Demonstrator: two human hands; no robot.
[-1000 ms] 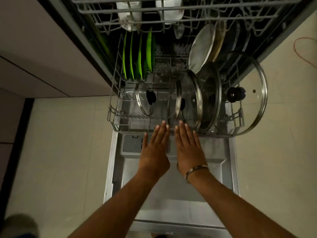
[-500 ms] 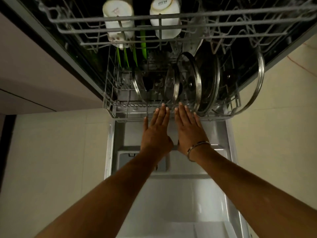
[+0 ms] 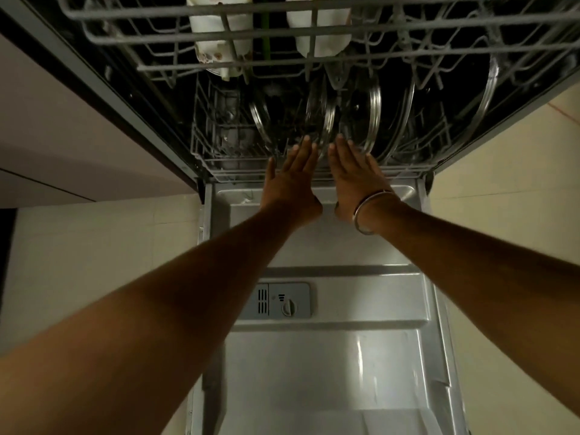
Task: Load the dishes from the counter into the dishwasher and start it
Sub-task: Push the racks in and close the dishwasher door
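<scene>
Lower rack [image 3: 219, 169] now deeper inside dishwasher, under both flat hands' push.

Home kitchen: open dishwasher [image 3: 329, 356] w/ racked glass lids [image 3: 361, 117], cabinet fronts [image 3: 62, 127]

Lower rack [image 3: 317, 175]: grey wire basket at the mouth of the dishwasher, just beyond the inner edge of the open door; its front rail is touched by both hands
Glass lids [image 3: 361, 117]: several round clear lids with metal rims, standing on edge side by side in the lower rack, from its middle to its right end
Upper rack [image 3: 282, 42]: grey wire basket directly above the lower rack, projecting toward the camera
Mugs [image 3: 216, 32]: two pale mugs lying in the upper rack, above the lower rack's left and middle
Door [image 3: 329, 356]: open, lying flat in front of the lower rack, shiny metal inner face up
Detergent dispenser [image 3: 282, 301]: grey panel with round knob, set mid-door, nearer than the lower rack
Left hand [image 3: 293, 180]: flat, fingers straight, pressed on the lower rack's front
Right hand [image 3: 354, 174]: flat, fingers straight, just beside it on the same rail
</scene>
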